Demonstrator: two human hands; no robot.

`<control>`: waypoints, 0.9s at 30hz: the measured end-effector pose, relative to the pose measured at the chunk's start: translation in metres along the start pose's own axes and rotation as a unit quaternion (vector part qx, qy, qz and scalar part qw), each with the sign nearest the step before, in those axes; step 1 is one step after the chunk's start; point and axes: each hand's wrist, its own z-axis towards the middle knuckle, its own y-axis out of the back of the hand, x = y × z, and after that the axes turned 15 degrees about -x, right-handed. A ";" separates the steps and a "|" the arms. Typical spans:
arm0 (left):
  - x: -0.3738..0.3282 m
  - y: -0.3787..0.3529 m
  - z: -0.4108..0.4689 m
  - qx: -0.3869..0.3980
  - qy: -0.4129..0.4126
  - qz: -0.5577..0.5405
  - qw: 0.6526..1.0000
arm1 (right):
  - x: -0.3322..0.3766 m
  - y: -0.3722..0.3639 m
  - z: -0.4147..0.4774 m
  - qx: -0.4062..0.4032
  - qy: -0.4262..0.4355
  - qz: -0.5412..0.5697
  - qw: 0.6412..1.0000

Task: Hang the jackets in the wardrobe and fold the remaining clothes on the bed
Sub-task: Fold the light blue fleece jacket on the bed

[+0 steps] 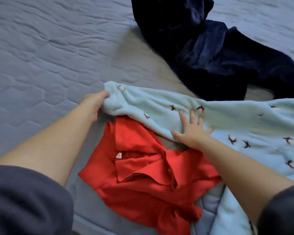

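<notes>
A light blue fleece garment (236,122) with small dark embroidered marks stretches from the middle of the bed to the right edge. My left hand (93,104) grips its left end, fingers curled into the fabric. Flat on its lower edge lies my right hand (192,131), fingers spread and pressing down. A crumpled red garment (143,180) with a white label lies below, partly under the blue fleece. A dark navy plush garment (210,48) sits heaped at the upper right.
The bed has a grey-blue quilted cover (41,56) that fills the left and top of the view. A plain grey patch of bedding (139,65) shows between the navy and blue garments.
</notes>
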 end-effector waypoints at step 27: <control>0.183 -0.189 -0.632 0.593 -0.118 0.243 0.759 | -0.427 0.110 -0.396 0.044 -0.410 0.819 0.399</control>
